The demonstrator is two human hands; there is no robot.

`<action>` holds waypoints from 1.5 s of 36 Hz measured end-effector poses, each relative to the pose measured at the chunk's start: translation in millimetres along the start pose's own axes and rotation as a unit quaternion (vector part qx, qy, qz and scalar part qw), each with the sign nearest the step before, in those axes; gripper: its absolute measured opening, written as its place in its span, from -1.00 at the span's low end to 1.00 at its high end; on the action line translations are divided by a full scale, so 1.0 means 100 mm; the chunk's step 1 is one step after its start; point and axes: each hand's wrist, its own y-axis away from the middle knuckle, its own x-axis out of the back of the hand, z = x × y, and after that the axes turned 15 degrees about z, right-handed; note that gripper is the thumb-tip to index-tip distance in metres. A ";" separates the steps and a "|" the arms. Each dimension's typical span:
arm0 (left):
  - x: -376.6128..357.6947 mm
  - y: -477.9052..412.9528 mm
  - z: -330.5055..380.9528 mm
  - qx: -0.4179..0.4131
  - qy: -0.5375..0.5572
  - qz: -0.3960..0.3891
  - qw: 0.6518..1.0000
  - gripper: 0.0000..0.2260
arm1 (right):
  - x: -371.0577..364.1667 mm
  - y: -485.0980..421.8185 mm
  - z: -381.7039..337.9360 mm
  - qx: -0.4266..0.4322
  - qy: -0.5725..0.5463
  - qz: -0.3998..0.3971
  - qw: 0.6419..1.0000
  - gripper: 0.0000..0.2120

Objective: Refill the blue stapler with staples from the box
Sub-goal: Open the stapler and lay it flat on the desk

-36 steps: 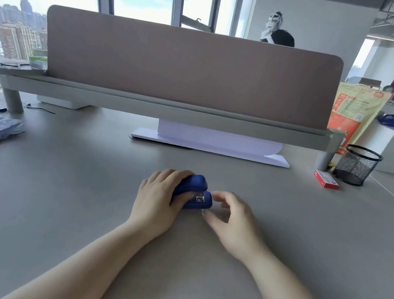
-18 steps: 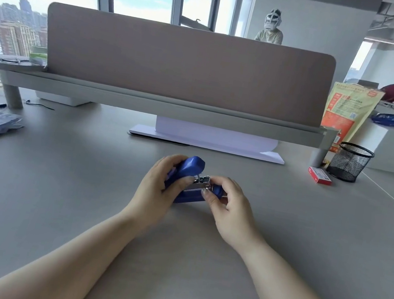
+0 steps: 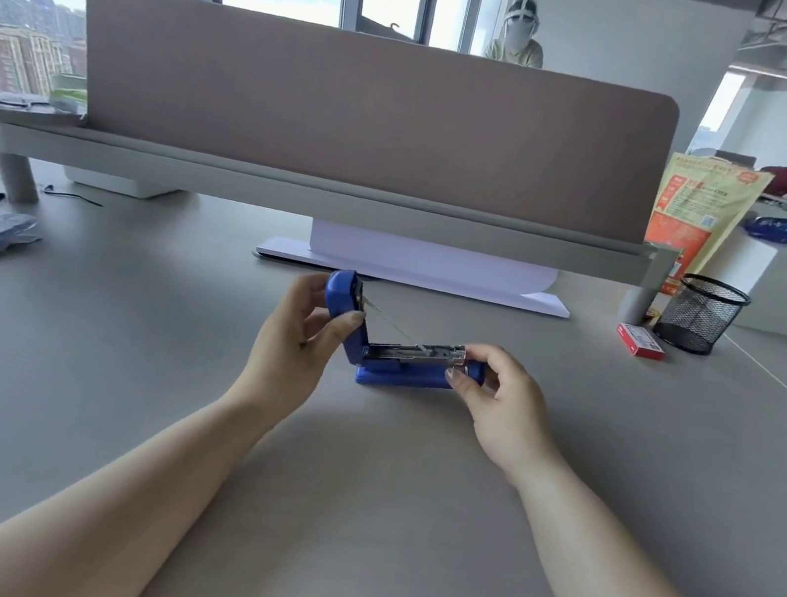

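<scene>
Your forearms run in from 6 o'clock over the bare grey worktop (image 3: 368, 528), and both hands meet at the blue stapler (image 3: 399, 376), which sits at the centre with its base flat on the surface. Your left hand (image 3: 292, 349) has its fingers (image 3: 350, 318) pinching the raised lid, tipped back past upright toward 10 o'clock, with a thin spring rod stretched from it down to the metal magazine (image 3: 416, 352). Your right hand (image 3: 502, 400) has its fingers (image 3: 457, 374) pressed onto the nose of the stapler at 3 o'clock, steadying it. The risk, as I judge it, sits in that lid: if your left grip slackens, the spring may snap the lid down onto the open channel or onto your right fingertips. Whether the channel holds any staples, I cannot tell. The red staple box (image 3: 640, 340) lies well apart at 2 o'clock, near the black mesh cup (image 3: 700, 314); to reach it you must free one hand, and then the stapler may skid or close. A hurried reach could also knock the cup.
</scene>
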 end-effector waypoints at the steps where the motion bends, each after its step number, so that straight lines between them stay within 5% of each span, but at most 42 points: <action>1: 0.01 -0.01 0.01 0.007 0.002 -0.003 1.000 -0.79 | 0.01 0.00 0.00 0.000 0.004 -0.001 1.000 -0.86; 11: 0.22 -0.13 -0.03 0.083 0.009 -0.006 0.997 -0.90 | 0.02 -0.01 0.10 -0.025 0.088 -0.038 0.995 -0.91; 22: 0.42 -0.26 -0.28 0.074 -0.167 0.050 0.982 -0.54 | -0.01 -0.02 0.15 -0.005 0.156 -0.042 0.987 -0.81; 34: 0.46 -0.25 -0.35 0.045 -0.485 0.017 0.873 -0.54 | -0.01 0.00 0.11 0.010 0.182 -0.029 0.983 -0.84; 42: 0.44 -0.28 -0.40 0.053 -0.471 0.012 0.880 -0.33 | 0.03 -0.01 0.11 -0.046 0.151 -0.024 0.987 -0.77; 48: 0.28 -0.15 -0.12 -0.070 -0.383 0.069 0.918 -0.47 | 0.15 -0.03 0.02 -0.129 0.049 0.015 0.990 -0.67; 54: -0.23 0.18 0.34 -0.180 -0.295 -0.040 0.938 -0.51 | 0.69 -0.13 0.02 -0.166 0.053 0.070 0.982 -0.68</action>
